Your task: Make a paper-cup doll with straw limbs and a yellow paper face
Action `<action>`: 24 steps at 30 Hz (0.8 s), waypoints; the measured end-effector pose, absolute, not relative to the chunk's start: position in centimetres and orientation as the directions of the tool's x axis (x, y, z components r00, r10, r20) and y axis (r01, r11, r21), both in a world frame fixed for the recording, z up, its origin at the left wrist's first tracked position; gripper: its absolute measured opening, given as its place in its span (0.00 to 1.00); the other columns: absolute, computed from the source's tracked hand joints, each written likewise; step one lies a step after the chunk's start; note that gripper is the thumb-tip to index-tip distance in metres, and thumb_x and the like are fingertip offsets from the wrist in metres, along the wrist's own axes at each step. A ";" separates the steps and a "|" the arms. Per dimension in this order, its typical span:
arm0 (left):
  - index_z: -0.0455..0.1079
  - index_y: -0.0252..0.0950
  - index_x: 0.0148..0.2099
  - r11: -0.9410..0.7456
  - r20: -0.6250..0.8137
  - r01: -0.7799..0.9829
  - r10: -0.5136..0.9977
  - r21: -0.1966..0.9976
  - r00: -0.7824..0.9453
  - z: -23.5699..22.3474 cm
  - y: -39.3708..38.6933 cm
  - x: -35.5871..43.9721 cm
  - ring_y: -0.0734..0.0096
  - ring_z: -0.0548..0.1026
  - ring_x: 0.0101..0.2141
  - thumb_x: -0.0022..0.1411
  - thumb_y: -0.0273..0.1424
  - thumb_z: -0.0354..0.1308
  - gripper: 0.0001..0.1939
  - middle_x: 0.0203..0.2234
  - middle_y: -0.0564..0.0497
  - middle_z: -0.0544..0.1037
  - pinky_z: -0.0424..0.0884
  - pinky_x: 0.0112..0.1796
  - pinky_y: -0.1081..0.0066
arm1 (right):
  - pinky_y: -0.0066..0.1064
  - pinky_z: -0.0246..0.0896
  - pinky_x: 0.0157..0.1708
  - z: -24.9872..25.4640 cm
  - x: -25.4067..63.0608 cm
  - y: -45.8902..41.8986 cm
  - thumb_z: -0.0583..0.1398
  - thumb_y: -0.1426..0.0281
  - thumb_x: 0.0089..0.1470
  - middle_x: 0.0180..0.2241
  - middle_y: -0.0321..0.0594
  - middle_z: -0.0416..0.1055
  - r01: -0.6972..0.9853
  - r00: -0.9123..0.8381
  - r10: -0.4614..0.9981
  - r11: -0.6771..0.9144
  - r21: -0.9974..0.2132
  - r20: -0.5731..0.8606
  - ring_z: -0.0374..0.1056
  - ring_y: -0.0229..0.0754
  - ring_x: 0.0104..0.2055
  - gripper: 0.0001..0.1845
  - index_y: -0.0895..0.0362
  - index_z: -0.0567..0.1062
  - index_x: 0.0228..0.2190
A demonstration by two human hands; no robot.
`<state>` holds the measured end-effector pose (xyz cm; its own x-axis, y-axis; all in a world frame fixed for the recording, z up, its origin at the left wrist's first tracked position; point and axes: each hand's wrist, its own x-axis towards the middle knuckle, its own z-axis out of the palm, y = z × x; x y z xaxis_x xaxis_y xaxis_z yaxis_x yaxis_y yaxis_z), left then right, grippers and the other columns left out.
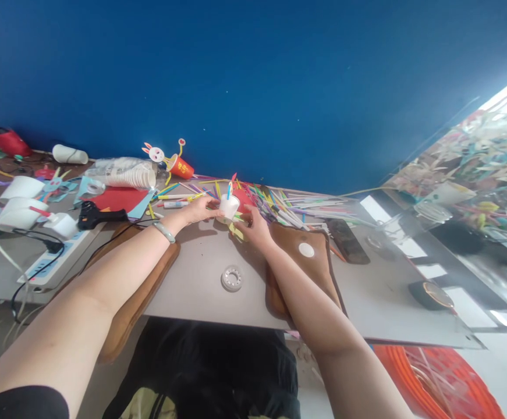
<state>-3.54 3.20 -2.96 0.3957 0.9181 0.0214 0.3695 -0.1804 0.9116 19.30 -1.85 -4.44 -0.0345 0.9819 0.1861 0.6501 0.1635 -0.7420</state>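
Between my two hands is a white paper cup (229, 206), with a thin blue and yellow piece sticking up at its rim. My left hand (201, 210), with a bangle on the wrist, grips the cup's left side with its fingertips. On the other side, my right hand (256, 227) has curled fingers against the lower right of the cup. Yellow-green paper pieces (237, 231) show beneath the cup near the right fingers; whether they are attached is unclear. Closer to me, a grey-white tape roll (232, 279) lies flat on the table (201, 297).
Pipe cleaners (288, 206) are strewn along the blue wall. Left are a black glue gun (100, 215), a power strip (59, 259), stacked paper cups (124, 173) and a red rabbit cup (180, 167). Brown pads (309, 250) lie under my arms; a phone (347, 241) rests on the right.
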 end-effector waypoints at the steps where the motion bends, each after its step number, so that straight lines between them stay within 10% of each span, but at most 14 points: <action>1: 0.73 0.35 0.53 -0.163 0.010 0.380 0.928 0.910 0.373 -2.9 3.1 -3.3 0.62 0.79 0.39 0.52 0.45 0.68 0.30 0.47 0.41 0.79 0.73 0.36 0.67 | 0.43 0.67 0.50 -4.5 19.3 -1.7 0.66 0.65 0.50 0.47 0.48 0.78 0.661 -0.039 0.981 0.167 -0.731 0.189 0.74 0.50 0.49 0.40 0.57 0.63 0.62; 24: 0.72 0.36 0.55 -0.187 -0.038 0.234 0.699 0.954 0.714 -0.1 3.4 -7.1 0.59 0.77 0.46 0.43 0.32 0.74 0.35 0.48 0.44 0.80 0.71 0.49 0.63 | 0.44 0.55 0.53 -3.7 18.1 -3.7 0.56 0.67 0.62 0.49 0.50 0.76 0.725 -0.436 0.742 0.625 -0.290 0.510 0.69 0.52 0.52 0.20 0.56 0.73 0.54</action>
<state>-7.06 3.38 -0.10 0.7137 0.6995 -0.0379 0.2337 -0.1868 0.9542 18.07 -3.73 -3.70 -0.4358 0.7419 0.5096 0.7251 0.6248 -0.2895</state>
